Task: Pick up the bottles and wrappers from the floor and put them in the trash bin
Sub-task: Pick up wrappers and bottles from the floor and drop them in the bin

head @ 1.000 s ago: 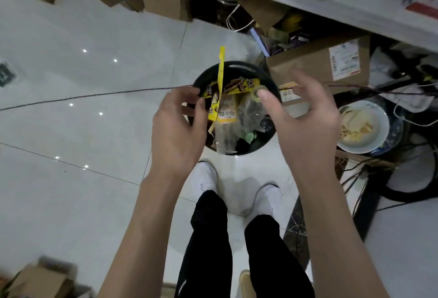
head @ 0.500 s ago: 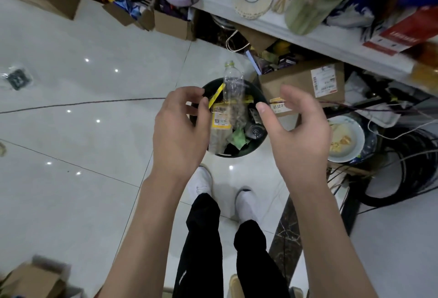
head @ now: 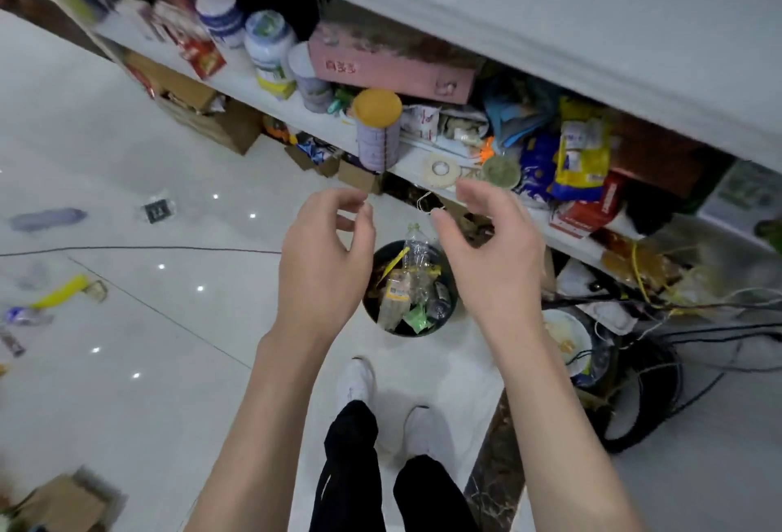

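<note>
Bottles and wrappers fill the black trash bin (head: 369, 306) at the centre of the frame, and a clear bottle (head: 417, 252) pokes up past its far rim. The left hand (head: 321, 269) and right hand (head: 491, 261) hover above it, fingers loosely curled and holding nothing. More litter lies well apart on the floor at the left of the frame: a bluish bottle (head: 46, 218), a dark packet (head: 157, 210), a yellow wrapper (head: 63, 289) and a crushed bottle (head: 27, 316). It would be best to head for that cluster and gather several pieces per hand, pinching wrappers and gripping bottles round the body.
</note>
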The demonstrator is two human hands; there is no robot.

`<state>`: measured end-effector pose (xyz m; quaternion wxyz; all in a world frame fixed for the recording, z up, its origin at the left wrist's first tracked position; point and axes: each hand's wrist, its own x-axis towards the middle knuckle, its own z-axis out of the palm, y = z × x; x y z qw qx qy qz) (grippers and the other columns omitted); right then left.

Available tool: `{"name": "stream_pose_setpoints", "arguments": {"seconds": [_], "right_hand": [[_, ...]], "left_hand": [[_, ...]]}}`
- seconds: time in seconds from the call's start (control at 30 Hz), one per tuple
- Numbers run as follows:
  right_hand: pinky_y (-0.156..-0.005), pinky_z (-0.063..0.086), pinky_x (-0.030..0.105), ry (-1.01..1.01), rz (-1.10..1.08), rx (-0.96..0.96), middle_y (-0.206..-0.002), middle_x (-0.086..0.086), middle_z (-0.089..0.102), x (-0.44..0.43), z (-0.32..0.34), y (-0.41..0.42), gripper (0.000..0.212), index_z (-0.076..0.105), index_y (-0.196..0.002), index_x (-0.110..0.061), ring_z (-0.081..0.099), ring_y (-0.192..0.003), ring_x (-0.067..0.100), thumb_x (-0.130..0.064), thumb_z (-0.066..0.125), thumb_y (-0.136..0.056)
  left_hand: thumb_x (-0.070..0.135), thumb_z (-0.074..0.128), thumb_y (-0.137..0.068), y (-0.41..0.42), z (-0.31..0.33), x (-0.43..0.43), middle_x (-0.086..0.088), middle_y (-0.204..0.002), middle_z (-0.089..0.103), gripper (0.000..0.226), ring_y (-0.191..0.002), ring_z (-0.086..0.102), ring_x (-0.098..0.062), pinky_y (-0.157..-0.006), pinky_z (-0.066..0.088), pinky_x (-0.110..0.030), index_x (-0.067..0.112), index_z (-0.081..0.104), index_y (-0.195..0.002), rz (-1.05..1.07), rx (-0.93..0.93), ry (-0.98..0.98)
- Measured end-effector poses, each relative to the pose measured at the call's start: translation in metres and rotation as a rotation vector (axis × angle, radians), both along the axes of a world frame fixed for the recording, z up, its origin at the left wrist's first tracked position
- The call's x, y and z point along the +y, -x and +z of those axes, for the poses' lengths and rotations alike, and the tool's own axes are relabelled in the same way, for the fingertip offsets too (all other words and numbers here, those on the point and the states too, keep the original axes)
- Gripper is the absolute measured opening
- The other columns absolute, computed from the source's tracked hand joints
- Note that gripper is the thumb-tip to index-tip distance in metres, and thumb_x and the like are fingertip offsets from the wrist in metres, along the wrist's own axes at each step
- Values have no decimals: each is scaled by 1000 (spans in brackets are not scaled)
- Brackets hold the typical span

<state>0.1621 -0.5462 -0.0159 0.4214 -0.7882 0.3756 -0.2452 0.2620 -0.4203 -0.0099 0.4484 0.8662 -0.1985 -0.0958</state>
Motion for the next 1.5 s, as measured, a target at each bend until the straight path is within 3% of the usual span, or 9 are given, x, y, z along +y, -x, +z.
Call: {"name": "stream_pose_setpoints", "arguments": {"seconds": [0.13, 0.33, 0.5, 0.63, 0.8, 0.93, 1.1, 1.3, 1.5], "right_hand": [[-99, 48, 33, 79, 85, -117, -112, -11, 65, 10, 74, 6, 32, 68, -120, -21, 60, -109, 8, -26, 75, -89], [-93, 41, 12, 130, 260, -141, -111, -13, 62, 38, 148, 32, 35, 67, -121, -25, 56, -105, 0, -28, 76, -87], [-90, 40, 11, 136, 411, -129, -110, -16, 61, 67, 168, 57, 34, 67, -119, -28, 56, -104, -2, -31, 76, -87], [-89, 37, 2, 90, 496, -131, -111, -14, 63, 92, 168, 61, 32, 68, -117, -26, 56, -105, -8, -27, 77, -87], [-95, 47, 23, 82, 614, -57, -113, -16, 61, 128, 164, 43, 32, 65, -120, -29, 57, -107, 1, -33, 74, -89], [-94, 51, 31, 78, 713, -5, -112, -17, 62, 174, 158, 19, 30, 66, -119, -31, 58, -106, 1, -39, 71, -91], [-95, 49, 28, 113, 900, 102, -111, -16, 63, 260, 151, -21, 30, 65, -121, -28, 58, -105, 4, -36, 70, -93], [-85, 39, 14, 190, 1111, 214, -112, -16, 62, 366, 147, -70, 29, 64, -121, -29, 56, -103, 1, -39, 67, -94], [-95, 47, 31, 246, 1190, 332, -112, -12, 64, 426, 135, -109, 32, 64, -122, -27, 58, -104, 8, -42, 65, -94]], "left_hand": [[29, 56, -99, 12, 76, 14, 18, -106, 64, 15, -92, 58, 8, -74, 47, -22, 28, 65, -111, 28, -89, 51], [32, 56, -99, 44, 154, 51, 18, -102, 64, 18, -94, 58, 6, -72, 43, -13, 25, 65, -113, 61, -182, 68], [37, 54, -100, 80, 182, 97, 19, -104, 62, 16, -92, 60, 2, -72, 48, -23, 31, 62, -112, 117, -221, 34], [40, 52, -100, 99, 174, 145, 18, -107, 61, 17, -94, 60, 0, -74, 50, -25, 33, 61, -113, 196, -211, -17], [39, 53, -99, 103, 155, 212, 19, -110, 59, 19, -95, 60, 1, -72, 44, -18, 31, 61, -114, 322, -164, -65], [39, 53, -99, 99, 141, 273, 18, -109, 59, 18, -95, 60, 2, -74, 46, -23, 31, 61, -113, 442, -111, -72], [40, 53, -99, 88, 130, 358, 20, -108, 59, 19, -95, 58, 4, -77, 48, -24, 32, 60, -114, 578, -55, -103], [40, 52, -100, 68, 120, 453, 19, -108, 60, 22, -94, 59, 1, -81, 52, -30, 29, 61, -116, 695, -4, -121], [44, 52, -99, 48, 108, 514, 16, -111, 62, 28, -94, 61, -6, -86, 52, -36, 29, 59, -120, 720, 85, -166]]}}
